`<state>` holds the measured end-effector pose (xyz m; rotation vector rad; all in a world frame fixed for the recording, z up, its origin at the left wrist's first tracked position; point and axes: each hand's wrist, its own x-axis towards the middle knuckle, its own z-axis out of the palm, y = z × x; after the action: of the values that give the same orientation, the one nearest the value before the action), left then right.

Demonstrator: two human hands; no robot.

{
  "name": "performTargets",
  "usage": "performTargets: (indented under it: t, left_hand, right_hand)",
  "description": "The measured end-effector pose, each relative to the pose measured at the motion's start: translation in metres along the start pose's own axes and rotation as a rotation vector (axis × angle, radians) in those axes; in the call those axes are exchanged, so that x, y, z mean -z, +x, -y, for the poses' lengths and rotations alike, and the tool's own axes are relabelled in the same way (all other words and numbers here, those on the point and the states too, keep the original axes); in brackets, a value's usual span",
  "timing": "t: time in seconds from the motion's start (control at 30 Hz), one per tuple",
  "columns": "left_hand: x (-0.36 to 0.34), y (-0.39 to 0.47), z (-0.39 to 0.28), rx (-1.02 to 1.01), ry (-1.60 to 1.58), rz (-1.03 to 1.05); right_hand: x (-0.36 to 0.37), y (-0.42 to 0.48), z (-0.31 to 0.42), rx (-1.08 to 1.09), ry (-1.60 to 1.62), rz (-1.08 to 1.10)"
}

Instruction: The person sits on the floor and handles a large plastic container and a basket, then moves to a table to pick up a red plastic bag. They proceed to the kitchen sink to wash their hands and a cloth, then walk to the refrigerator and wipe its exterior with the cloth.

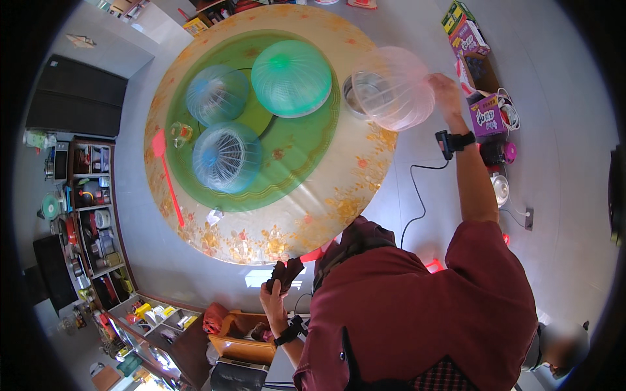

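Note:
My right hand [446,95] grips the top of a pink translucent plastic food cover [408,97]. The cover is tilted off the table's right edge, its open side facing left, and partly overlaps a round steel pot [353,97] in the picture. Low beside the near table edge, my left hand [275,304] holds a crumpled dark brown cloth [287,274]. A green food cover [292,78] and two blue ones, one farther back [215,93] and one nearer [226,157], stand on the round table [293,229]; what lies beneath them is unclear.
A red fly swatter [169,181] and a glass cup [181,134] are on the table's left side. Cartons [488,116] line the floor at right, and a black cable [417,195] hangs from my right wristband. Near my left arm stands a wooden drawer unit [244,347].

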<state>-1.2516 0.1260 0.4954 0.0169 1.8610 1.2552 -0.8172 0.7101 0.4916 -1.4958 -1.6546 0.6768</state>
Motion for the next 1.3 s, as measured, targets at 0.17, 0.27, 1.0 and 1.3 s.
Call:
performTargets:
  t: [0.17, 0.27, 1.0, 1.3]
  left_hand:
    - [0.006, -0.002, 0.010, -0.010, -0.027, -0.011]
    - [0.010, -0.006, 0.024, -0.036, -0.075, -0.031]
    - [0.064, -0.056, 0.059, -0.023, 0.078, -0.067]
    - [0.181, -0.095, 0.092, -0.111, 0.077, -0.087]
  right_hand:
    - [-0.067, -0.015, 0.052, 0.107, -0.150, 0.040]
    - [-0.097, -0.029, 0.072, 0.261, -0.104, 0.176]
    - [-0.141, -0.232, 0.153, 0.568, 0.027, 0.349]
    - [-0.209, -0.466, 0.170, 0.728, -0.327, 1.020]
